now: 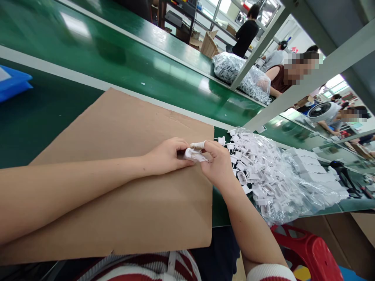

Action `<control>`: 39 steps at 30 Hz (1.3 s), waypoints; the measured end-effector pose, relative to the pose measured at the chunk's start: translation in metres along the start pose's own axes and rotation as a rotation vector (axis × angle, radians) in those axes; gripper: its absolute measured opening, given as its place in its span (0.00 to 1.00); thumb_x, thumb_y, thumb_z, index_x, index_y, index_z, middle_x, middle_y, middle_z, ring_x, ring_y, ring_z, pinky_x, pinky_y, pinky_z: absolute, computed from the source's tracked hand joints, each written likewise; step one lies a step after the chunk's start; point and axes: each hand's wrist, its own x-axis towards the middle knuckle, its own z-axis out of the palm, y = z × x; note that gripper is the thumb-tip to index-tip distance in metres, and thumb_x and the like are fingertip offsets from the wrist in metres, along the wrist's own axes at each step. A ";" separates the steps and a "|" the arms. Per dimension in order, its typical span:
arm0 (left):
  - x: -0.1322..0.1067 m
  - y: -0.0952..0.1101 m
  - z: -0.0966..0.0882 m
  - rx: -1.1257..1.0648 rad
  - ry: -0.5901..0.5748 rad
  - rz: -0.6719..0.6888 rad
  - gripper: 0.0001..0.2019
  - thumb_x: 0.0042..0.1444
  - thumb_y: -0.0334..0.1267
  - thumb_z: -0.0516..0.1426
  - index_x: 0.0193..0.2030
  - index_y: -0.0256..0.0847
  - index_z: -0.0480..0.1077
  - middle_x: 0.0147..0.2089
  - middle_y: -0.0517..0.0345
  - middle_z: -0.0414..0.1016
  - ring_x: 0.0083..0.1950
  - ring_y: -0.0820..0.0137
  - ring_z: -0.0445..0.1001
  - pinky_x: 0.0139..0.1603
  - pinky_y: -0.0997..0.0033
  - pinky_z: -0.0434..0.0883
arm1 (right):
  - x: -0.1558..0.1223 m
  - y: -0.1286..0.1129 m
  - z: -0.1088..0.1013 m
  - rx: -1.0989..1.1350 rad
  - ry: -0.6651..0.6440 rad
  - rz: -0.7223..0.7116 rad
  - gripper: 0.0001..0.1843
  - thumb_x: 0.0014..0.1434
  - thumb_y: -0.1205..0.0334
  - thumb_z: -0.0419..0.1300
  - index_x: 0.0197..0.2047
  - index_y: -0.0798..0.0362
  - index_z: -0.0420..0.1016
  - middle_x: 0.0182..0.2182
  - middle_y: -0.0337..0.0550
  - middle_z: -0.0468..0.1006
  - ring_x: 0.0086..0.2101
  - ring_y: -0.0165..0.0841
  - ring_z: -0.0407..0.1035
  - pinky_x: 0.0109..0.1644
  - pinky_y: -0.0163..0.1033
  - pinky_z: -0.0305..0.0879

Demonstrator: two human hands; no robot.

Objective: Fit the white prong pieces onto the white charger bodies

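My left hand (168, 156) and my right hand (218, 162) meet over the right part of a brown cardboard sheet (123, 156). Together they pinch a small white plastic part (193, 155) between the fingertips. White finger cots cover some fingertips of my right hand. Both hands are closed around the part, and its shape is partly hidden by the fingers. Just right of my right hand lies a heap of white plastic plug parts (263, 171) spilling out of a clear bag.
The cardboard lies on a green bench (43, 117) beside a green conveyor belt (131, 66). A blue tray (11, 82) sits far left. Another bag of white parts (234, 70) lies across the belt, with other people behind. A red stool (307, 249) stands lower right.
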 end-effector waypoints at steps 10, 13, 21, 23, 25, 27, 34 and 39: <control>0.000 -0.001 -0.002 -0.028 -0.006 -0.009 0.18 0.53 0.57 0.64 0.35 0.43 0.76 0.39 0.54 0.78 0.46 0.57 0.75 0.45 0.61 0.72 | 0.004 0.002 0.000 -0.050 -0.036 -0.004 0.13 0.49 0.74 0.57 0.35 0.47 0.73 0.34 0.42 0.78 0.37 0.41 0.71 0.42 0.43 0.64; 0.000 -0.002 -0.002 -0.034 0.005 -0.009 0.18 0.52 0.56 0.63 0.34 0.42 0.76 0.38 0.54 0.77 0.45 0.57 0.75 0.45 0.60 0.72 | 0.008 0.002 -0.004 -0.134 -0.031 -0.043 0.12 0.46 0.74 0.57 0.32 0.48 0.70 0.31 0.42 0.77 0.36 0.40 0.71 0.42 0.43 0.63; 0.000 0.004 0.000 -0.018 0.036 0.022 0.17 0.54 0.55 0.62 0.29 0.43 0.72 0.35 0.54 0.76 0.44 0.57 0.74 0.44 0.60 0.70 | 0.004 0.004 0.003 -0.037 0.010 0.020 0.10 0.52 0.71 0.59 0.36 0.47 0.75 0.34 0.41 0.81 0.37 0.39 0.74 0.52 0.48 0.68; 0.000 0.005 0.000 -0.014 0.046 0.032 0.18 0.54 0.56 0.62 0.29 0.42 0.71 0.34 0.54 0.75 0.43 0.57 0.74 0.43 0.60 0.70 | 0.002 0.006 0.007 0.001 0.051 0.036 0.09 0.53 0.69 0.61 0.36 0.47 0.76 0.34 0.41 0.81 0.37 0.39 0.74 0.61 0.52 0.64; 0.000 0.005 0.000 -0.001 0.050 0.034 0.18 0.55 0.56 0.61 0.29 0.42 0.71 0.34 0.54 0.75 0.43 0.57 0.74 0.43 0.60 0.70 | 0.000 0.009 0.012 0.119 0.071 0.090 0.10 0.55 0.67 0.62 0.40 0.46 0.79 0.37 0.41 0.82 0.39 0.39 0.74 0.64 0.53 0.64; -0.001 0.005 0.001 0.017 0.054 0.027 0.18 0.56 0.56 0.61 0.31 0.42 0.72 0.34 0.54 0.74 0.43 0.57 0.74 0.43 0.59 0.70 | 0.000 0.013 0.017 0.359 0.073 0.194 0.16 0.56 0.63 0.64 0.49 0.46 0.79 0.42 0.42 0.83 0.42 0.38 0.75 0.60 0.50 0.68; -0.007 0.005 -0.001 -0.099 0.085 0.068 0.11 0.61 0.46 0.57 0.44 0.43 0.75 0.49 0.52 0.76 0.43 0.62 0.75 0.41 0.64 0.72 | -0.002 0.024 0.026 0.821 0.043 0.280 0.22 0.48 0.56 0.76 0.47 0.45 0.80 0.49 0.43 0.77 0.50 0.39 0.75 0.59 0.47 0.72; -0.008 0.011 -0.004 -0.332 -0.019 0.109 0.18 0.64 0.49 0.55 0.55 0.42 0.74 0.58 0.49 0.76 0.55 0.58 0.75 0.55 0.62 0.74 | -0.007 0.023 0.018 0.670 0.161 0.196 0.19 0.54 0.54 0.73 0.49 0.43 0.81 0.45 0.43 0.78 0.47 0.38 0.74 0.56 0.47 0.73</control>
